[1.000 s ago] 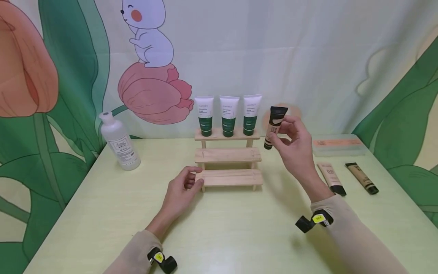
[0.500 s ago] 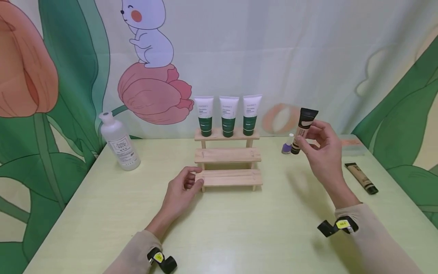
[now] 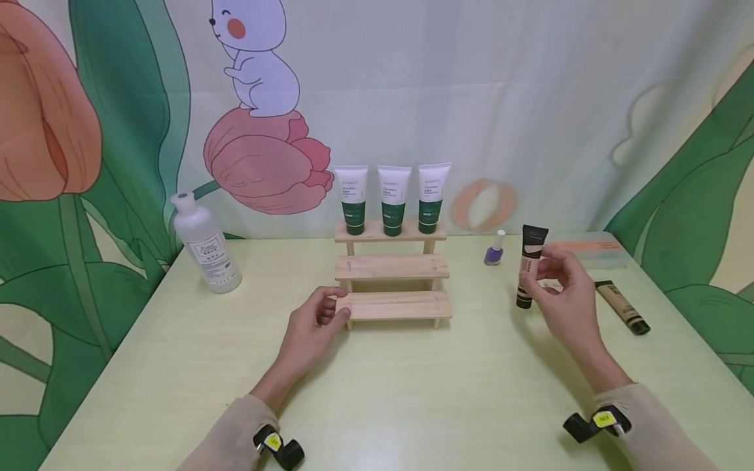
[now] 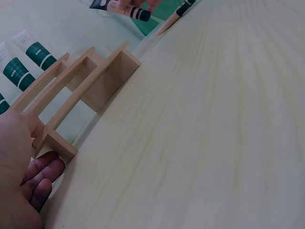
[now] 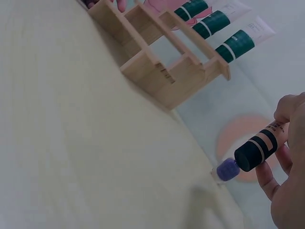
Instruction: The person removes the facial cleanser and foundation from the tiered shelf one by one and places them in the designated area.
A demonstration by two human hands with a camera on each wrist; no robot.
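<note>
My right hand (image 3: 567, 297) pinches a squeeze tube (image 3: 529, 267), beige with a black end and black cap, between thumb and fingers. Upright with its cap down, the tube is in front of the clear box. In the right wrist view the tube's black cap (image 5: 249, 156) points toward the table. A three-tier wooden display stand (image 3: 393, 306) stands mid-table, and my left hand (image 3: 311, 332) grips the left end of its lowest step. On the top step three white-and-green tubes (image 3: 393, 203) are lined up; the two lower steps are bare.
A small purple nail polish bottle (image 3: 493, 254) stands right of the stand. Behind my right hand lies a clear flat box (image 3: 609, 255). Farther right a gold-and-black tube (image 3: 623, 307) lies flat. A white bottle (image 3: 209, 252) stands at the left, before a printed curtain (image 3: 377, 85).
My right hand has carried the beige-and-black tube rightward from beside the stand's top step, then lowered it toward the table. The nail polish bottle has come into view. My left hand stays put.
</note>
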